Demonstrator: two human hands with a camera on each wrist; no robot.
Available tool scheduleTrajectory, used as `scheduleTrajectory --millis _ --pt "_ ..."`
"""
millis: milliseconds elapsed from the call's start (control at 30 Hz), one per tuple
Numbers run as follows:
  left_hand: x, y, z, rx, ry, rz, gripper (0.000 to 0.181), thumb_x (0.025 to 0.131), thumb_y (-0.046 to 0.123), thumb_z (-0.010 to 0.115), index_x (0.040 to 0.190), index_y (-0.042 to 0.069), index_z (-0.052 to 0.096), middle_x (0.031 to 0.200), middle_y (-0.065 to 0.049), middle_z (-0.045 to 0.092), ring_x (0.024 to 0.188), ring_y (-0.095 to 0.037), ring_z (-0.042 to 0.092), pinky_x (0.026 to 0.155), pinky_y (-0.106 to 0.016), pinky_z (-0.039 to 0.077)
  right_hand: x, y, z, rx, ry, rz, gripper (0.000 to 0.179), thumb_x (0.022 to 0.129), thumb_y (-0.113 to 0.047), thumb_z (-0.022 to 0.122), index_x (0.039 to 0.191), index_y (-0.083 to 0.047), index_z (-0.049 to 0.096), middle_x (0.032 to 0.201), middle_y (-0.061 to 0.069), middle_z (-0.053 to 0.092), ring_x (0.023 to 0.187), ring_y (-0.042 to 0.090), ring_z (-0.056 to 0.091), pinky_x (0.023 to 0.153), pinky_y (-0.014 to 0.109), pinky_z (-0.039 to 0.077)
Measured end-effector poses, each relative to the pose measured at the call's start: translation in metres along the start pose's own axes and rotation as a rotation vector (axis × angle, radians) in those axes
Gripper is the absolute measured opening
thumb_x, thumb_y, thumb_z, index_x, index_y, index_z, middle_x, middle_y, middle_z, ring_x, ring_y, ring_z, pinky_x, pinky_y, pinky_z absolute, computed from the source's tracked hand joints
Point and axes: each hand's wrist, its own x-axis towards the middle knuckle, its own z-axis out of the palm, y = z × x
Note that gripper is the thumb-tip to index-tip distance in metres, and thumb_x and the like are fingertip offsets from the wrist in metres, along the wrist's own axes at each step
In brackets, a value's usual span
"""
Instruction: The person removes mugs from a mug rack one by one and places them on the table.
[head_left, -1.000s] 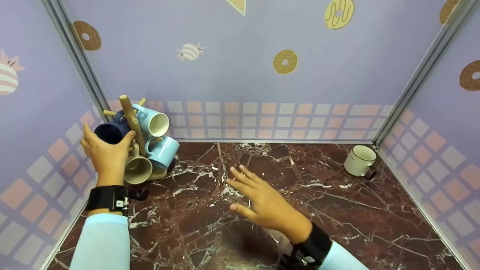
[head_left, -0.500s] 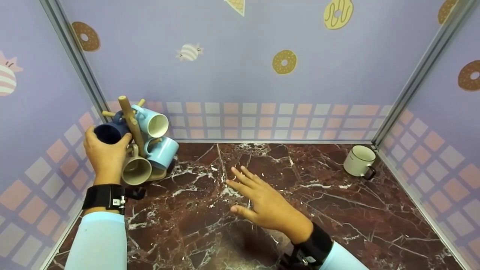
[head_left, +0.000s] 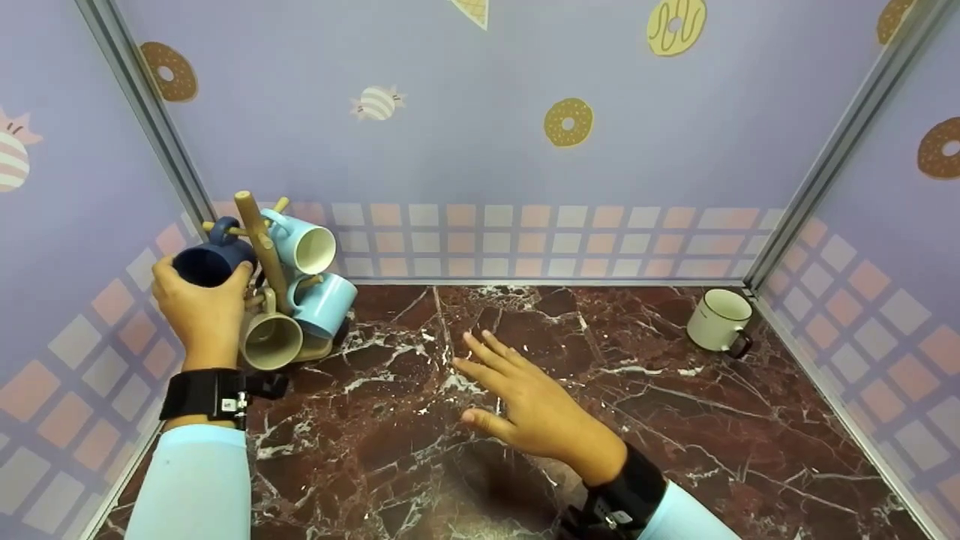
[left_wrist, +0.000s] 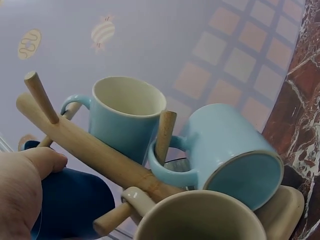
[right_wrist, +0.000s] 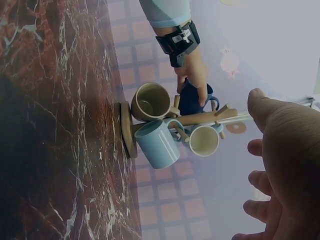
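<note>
My left hand (head_left: 201,315) grips a dark blue mug (head_left: 206,264) around its body, thumb on the right side, fingers on the left. The mug's handle loops around an upper left peg of the wooden mug tree (head_left: 259,232). Two light blue mugs hang on the tree's right side, an upper mug (head_left: 306,244) and a lower mug (head_left: 326,304). A beige mug (left_wrist: 200,215) hangs low at the front, beside my left wrist. Over the middle of the counter my right hand (head_left: 536,409) is held with fingers spread, holding nothing.
At the back right stands a cream enamel mug (head_left: 718,321) with a dark handle. The dark red marbled counter (head_left: 420,465) is bounded by patterned lilac walls at the back and sides. The mug tree stands close to the left back corner.
My left hand has shifted the dark blue mug to the left, away from the tree's post, its handle sliding outward along the peg. My right hand stays nearly still.
</note>
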Motion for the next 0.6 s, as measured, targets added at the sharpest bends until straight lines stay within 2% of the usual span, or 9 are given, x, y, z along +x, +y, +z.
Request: scheduleTrajectory --millis 333,600 --pt "0.005 0.009 -0.007 -0.015 0.047 -0.01 0.099 0.089 0.043 0.094 0.168 0.019 0.039 0.179 -0.009 0.039 0.164 -0.021 0.042 0.138 -0.032 0.032 -0.001 -0.002 0.0 0.003 -0.004 -0.001 0.079 0.112 -0.074 0.047 0.179 -0.035 0.035 0.191 -0.01 0.009 0.179 0.027 0.016 0.143 0.057 0.025" --pt "0.009 0.013 -0.021 -0.051 0.062 -0.095 0.098 0.09 0.041 0.096 0.169 0.027 0.038 0.181 -0.005 0.034 0.165 -0.018 0.039 0.139 -0.029 0.03 -0.001 -0.002 -0.001 -0.001 -0.011 0.005 0.079 0.112 -0.074 0.045 0.179 -0.035 0.033 0.191 -0.011 0.007 0.179 0.026 0.015 0.143 0.057 0.024"
